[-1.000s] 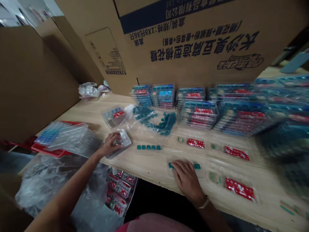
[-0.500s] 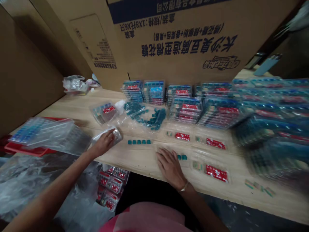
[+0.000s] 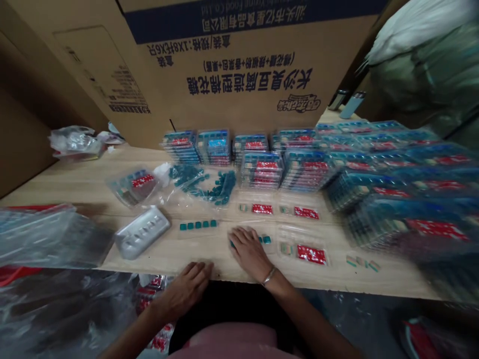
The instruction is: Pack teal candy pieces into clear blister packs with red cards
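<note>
My right hand [image 3: 250, 253] lies flat over a clear plastic tray, its loosely spread fingers covering part of a row of teal cubes [image 3: 265, 240]. Down at the table's front edge rests my left hand [image 3: 191, 284], fingers slightly bent and nothing visible in them. Between and beyond the hands, another row of teal cubes [image 3: 198, 225] sits in a clear tray. A silvery-white moulded tray [image 3: 142, 232] with several hollows lies tilted to the left. Right of my right hand, a clear tray holds a red white-dotted packet [image 3: 311, 254] and a small striped piece [image 3: 286, 249].
Stacks of filled clear packs [image 3: 262, 169] line the back and right. A bag of teal cubes [image 3: 222, 187] lies open mid-table. Empty clear trays [image 3: 56, 239] are piled left. Striped pieces [image 3: 362, 262] lie loose at right. A large cardboard box [image 3: 232, 114] stands behind.
My left hand has left the silvery-white tray and come back to the table's front edge. My right hand stays over the teal cubes. The view has swung to the right.
</note>
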The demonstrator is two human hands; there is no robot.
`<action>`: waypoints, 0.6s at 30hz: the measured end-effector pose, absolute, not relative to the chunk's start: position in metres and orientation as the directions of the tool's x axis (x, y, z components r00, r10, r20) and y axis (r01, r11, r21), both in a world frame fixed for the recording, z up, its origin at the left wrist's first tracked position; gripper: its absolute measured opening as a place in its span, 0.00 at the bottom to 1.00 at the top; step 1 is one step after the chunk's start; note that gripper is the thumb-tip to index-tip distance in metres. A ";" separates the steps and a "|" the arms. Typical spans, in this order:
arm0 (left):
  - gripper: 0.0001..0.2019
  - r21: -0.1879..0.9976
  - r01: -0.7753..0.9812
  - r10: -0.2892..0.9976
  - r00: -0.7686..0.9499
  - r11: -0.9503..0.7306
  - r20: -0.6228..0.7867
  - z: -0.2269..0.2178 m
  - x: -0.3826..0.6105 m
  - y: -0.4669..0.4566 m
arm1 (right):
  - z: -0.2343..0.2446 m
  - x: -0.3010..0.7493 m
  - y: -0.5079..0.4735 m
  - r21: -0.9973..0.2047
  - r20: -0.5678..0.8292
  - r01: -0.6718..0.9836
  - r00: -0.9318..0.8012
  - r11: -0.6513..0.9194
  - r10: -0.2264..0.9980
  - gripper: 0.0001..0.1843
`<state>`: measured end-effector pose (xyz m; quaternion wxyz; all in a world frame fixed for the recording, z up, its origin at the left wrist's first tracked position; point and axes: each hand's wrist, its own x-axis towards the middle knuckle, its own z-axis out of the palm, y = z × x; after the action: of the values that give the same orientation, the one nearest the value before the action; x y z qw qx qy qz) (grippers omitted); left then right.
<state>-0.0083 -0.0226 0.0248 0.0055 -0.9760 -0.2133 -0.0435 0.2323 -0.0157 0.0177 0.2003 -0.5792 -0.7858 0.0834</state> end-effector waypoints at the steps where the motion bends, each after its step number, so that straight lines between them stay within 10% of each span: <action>1: 0.19 0.023 0.418 0.419 0.906 -0.908 0.058 0.021 -0.006 -0.018 | 0.017 0.238 -0.018 -0.361 0.221 0.875 -0.256 0.322 0.941 0.17; 10: 0.22 0.189 0.376 0.396 0.915 -0.907 0.079 0.031 -0.006 0.012 | 0.030 0.272 0.037 -0.343 0.335 0.897 -0.160 0.278 0.928 0.13; 18: 0.11 0.072 0.499 0.496 0.817 -0.864 0.293 0.047 0.005 0.046 | 0.034 0.275 0.072 -0.204 0.241 0.949 -0.191 0.242 0.952 0.10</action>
<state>0.0050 0.0456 0.0472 0.0042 -0.9532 -0.2611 -0.1526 0.2747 0.0721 0.0339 0.1597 -0.6158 -0.7716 0.0048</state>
